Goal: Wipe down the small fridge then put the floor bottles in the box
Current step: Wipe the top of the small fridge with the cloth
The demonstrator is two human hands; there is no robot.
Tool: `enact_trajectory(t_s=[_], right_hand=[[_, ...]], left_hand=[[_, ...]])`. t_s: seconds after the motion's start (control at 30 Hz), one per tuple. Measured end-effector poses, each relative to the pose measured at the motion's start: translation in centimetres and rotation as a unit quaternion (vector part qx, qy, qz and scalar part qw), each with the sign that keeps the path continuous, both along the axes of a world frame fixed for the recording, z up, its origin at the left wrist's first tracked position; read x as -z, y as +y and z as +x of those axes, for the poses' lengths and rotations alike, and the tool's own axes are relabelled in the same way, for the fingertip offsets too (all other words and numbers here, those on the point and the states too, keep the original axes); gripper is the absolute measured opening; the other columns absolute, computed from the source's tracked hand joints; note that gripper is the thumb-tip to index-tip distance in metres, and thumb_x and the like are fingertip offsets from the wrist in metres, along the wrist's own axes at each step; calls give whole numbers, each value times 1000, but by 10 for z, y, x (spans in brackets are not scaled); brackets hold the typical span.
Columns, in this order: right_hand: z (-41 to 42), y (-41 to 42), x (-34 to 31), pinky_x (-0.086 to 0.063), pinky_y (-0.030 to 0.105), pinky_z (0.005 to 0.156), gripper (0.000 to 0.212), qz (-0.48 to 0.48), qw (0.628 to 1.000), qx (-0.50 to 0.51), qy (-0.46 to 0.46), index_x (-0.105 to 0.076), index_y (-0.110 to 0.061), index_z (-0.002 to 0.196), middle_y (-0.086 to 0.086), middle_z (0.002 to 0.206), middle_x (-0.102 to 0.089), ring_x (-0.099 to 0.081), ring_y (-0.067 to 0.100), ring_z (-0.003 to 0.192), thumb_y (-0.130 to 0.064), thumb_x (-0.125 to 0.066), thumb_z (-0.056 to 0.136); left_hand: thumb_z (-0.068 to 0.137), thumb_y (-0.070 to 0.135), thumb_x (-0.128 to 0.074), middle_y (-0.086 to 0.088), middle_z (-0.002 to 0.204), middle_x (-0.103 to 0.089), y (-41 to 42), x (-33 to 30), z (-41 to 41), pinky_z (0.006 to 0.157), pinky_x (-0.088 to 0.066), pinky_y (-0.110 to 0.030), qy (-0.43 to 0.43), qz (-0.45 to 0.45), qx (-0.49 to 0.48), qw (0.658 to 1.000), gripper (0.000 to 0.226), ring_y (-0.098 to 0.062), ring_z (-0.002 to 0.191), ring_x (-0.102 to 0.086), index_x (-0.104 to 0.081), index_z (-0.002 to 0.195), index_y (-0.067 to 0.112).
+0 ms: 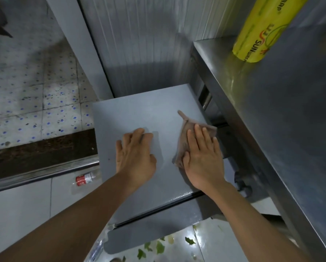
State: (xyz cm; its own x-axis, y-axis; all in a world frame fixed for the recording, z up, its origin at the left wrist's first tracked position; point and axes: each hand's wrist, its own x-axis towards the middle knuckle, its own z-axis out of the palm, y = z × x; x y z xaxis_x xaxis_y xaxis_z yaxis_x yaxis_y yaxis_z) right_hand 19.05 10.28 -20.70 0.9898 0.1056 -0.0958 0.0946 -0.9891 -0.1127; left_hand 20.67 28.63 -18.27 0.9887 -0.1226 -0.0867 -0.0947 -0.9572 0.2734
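Observation:
The small grey fridge point(139, 110) stands below me, its flat top facing up. My right hand point(203, 159) presses a brownish cloth point(185, 133) flat onto the right part of the top, fingers straight. My left hand point(134, 150) rests flat on the top's middle, holding nothing. A clear plastic bottle with a red label point(84, 179) lies on the floor left of the fridge. Another clear bottle point(97, 248) lies partly hidden beside the fridge's front corner, behind my left forearm. No box is in view.
A steel counter point(271, 110) runs along the right, close against the fridge, with a yellow wrap roll point(260, 33) on it. A corrugated metal wall point(139, 44) stands behind. A floor drain channel point(41, 150) and steel rail point(41, 173) lie left. Green leaf scraps point(158, 246) litter the floor.

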Motion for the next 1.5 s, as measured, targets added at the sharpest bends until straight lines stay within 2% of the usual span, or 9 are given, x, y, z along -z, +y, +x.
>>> enact_trajectory(t_s=[0.17,0.27,0.5,0.77,0.93,1.1,1.2,1.33,1.5], right_hand=[[78,-6,-2,-4,51,117,72,36,997,63,3,-3,-9,151,18,158,-1,-2,36,145,-39,-35,94],[107,-11,-7,-9,50,118,75,53,996,68,23,-3,-6,150,21,156,-3,-6,40,143,-37,-41,93],[8,-23,-22,-26,47,112,81,34,993,100,46,-5,-4,149,27,154,-9,-20,42,140,-45,-43,91],[-17,-15,-25,-13,47,118,81,-54,995,74,51,2,0,149,25,156,-2,-11,41,143,-47,-34,95],[-40,33,-15,7,49,118,79,-20,999,-8,41,9,1,148,26,155,12,12,41,143,-48,-3,86],[-72,40,-14,-14,51,116,70,-7,988,-155,17,-31,-1,145,21,153,-24,-20,38,142,-42,-22,88],[-49,2,-13,3,46,117,70,-46,992,-114,20,-9,-8,151,17,158,2,3,32,146,-45,-21,92],[-14,-4,-13,1,48,119,77,-26,999,13,31,0,-6,151,20,157,11,10,36,145,-39,-41,94],[-36,50,-3,10,41,117,71,30,990,-135,4,1,-9,151,11,158,13,16,27,145,-32,-35,95]], left_hand=[[81,34,-52,5,149,-19,-7,9,3,105,-20,-40,0,15,8,1000,58,-25,131,-19,-34,136,34],[81,33,-52,5,149,-18,-7,10,5,105,-21,-41,7,26,8,1000,58,-25,132,-18,-32,135,36],[84,32,-51,6,150,-16,-7,4,3,106,-22,-47,29,41,15,999,55,-26,132,-18,-31,136,36],[77,17,-61,-6,141,-37,21,-6,-46,99,-26,-43,-40,27,-20,999,51,-31,124,-32,-49,126,23],[80,21,-60,-4,143,-35,41,-4,-62,102,-25,-43,-1,50,-17,999,55,-32,126,-32,-44,133,20],[79,22,-63,-6,144,-36,42,-8,-80,104,-25,-47,9,32,-44,998,57,-33,127,-32,-45,133,19],[76,20,-66,-10,141,-38,45,-6,-97,102,-26,-48,-3,11,-94,995,55,-35,125,-33,-49,128,15],[81,19,-63,-7,147,-30,49,2,-114,110,-25,-46,17,-39,-121,992,55,-30,132,-26,-44,133,15],[84,18,-63,-5,150,-27,50,6,-117,112,-24,-43,7,-75,-125,989,56,-28,136,-24,-42,136,17]])
